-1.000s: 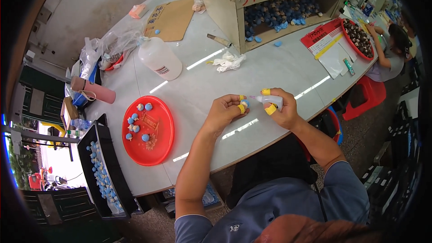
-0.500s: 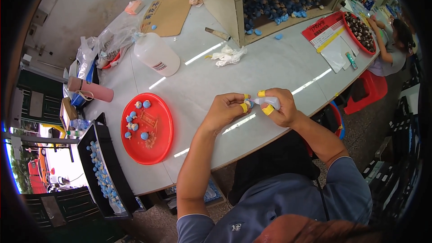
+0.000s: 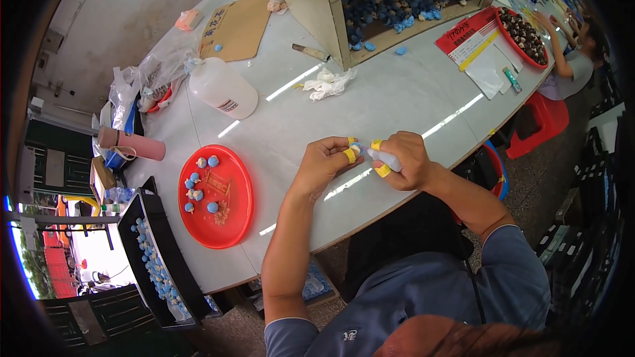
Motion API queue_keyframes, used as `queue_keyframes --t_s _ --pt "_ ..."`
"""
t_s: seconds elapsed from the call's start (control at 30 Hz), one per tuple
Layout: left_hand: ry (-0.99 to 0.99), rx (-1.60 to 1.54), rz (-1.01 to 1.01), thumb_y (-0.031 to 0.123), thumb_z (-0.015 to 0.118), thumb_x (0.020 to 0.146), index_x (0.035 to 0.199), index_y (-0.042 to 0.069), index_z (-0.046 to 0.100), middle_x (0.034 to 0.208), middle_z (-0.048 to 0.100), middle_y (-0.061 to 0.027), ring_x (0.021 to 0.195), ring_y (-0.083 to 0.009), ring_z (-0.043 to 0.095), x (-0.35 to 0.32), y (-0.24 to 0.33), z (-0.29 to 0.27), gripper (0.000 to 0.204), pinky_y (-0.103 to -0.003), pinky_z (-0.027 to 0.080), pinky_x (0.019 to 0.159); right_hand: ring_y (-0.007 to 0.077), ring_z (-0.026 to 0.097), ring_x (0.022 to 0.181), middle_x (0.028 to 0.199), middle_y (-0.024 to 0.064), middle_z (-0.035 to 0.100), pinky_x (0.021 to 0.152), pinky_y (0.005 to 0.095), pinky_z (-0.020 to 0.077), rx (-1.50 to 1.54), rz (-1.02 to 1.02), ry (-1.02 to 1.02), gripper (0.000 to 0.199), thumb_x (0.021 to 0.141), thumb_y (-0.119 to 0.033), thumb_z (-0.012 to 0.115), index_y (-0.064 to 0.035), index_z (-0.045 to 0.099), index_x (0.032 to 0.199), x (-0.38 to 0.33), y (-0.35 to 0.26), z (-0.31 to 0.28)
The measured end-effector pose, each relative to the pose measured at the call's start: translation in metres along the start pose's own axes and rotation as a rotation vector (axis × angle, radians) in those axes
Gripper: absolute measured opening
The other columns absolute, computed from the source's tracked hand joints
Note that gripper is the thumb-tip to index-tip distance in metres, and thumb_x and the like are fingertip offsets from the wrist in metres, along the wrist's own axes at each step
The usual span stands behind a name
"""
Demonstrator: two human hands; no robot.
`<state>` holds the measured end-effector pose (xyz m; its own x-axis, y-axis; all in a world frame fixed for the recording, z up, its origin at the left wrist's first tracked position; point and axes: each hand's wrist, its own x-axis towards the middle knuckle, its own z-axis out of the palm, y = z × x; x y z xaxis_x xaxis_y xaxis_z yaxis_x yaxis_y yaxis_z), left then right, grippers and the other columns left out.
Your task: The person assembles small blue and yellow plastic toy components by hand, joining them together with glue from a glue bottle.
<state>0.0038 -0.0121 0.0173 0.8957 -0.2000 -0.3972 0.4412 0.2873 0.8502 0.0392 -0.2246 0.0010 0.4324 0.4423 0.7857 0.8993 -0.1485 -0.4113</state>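
Between the taped thumb and forefinger of my left hand (image 3: 325,164) is a small blue-and-white piece (image 3: 356,150), partly covered by the fingers. My right hand (image 3: 409,160) grips a small translucent squeeze bottle (image 3: 385,157), its narrow tip pointing left at the piece. Whether tip and piece touch is too small to tell. Yellow tape wraps the thumb and forefinger of both hands. Left of my left forearm lies a round red plate (image 3: 242,221) with several similar blue-and-white pieces (image 3: 212,207) on it.
A black tray (image 3: 187,276) of blue pieces stands left of the plate. Farther back are a large white bottle (image 3: 221,89), crumpled tissue (image 3: 329,84), a pink flask (image 3: 135,145) and a box (image 3: 316,10) of blue pieces. At far right another person (image 3: 574,59) sits by a red bowl (image 3: 522,38).
The view has shifted slightly. My right hand has turned a little, and the bottle's tip now slants more down toward the small piece. Both hands keep their holds.
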Motion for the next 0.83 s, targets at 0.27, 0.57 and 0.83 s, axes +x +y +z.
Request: queue_keyframes --t_s 0.27,0.57,0.83 --pt "0.018 -0.009 0.02 -0.001 0.064 0.087 0.114 -0.012 0.057 0.104 0.065 -0.0157 0.094 -0.022 0.068 -0.0001 -0.0003 0.0015 0.03 -0.028 0.056 0.086 0.0257 0.056 0.052 0.068 0.0095 0.059 0.05 0.0341 0.0432 -0.036 -0.017 0.013 0.026 0.071 -0.008 0.073 0.0006 0.059 0.092 -0.0043 0.0008 0.0019" --pt "0.046 -0.015 0.007 0.002 0.066 0.087 0.109 -0.009 0.062 0.103 0.067 -0.0143 0.093 -0.0209 0.067 0.0 0.0006 0.0021 0.025 -0.03 0.056 0.089 0.0256 0.056 0.051 0.067 0.0088 0.059 0.049 0.0338 0.0446 -0.016 -0.005 -0.012 0.024 0.071 -0.008 0.072 0.0004 0.06 0.09 -0.0027 -0.0031 -0.0001" --pt "0.01 0.022 0.002 0.001 0.065 0.087 0.112 -0.01 0.06 0.104 0.066 -0.0148 0.095 -0.0218 0.067 -0.0001 -0.0005 0.001 0.028 -0.029 0.056 0.088 0.0263 0.058 0.052 0.07 0.0108 0.061 0.05 0.0338 0.0455 -0.014 0.012 0.032 0.024 0.074 -0.009 0.072 0.0014 0.06 0.092 -0.0046 0.0004 0.0034"
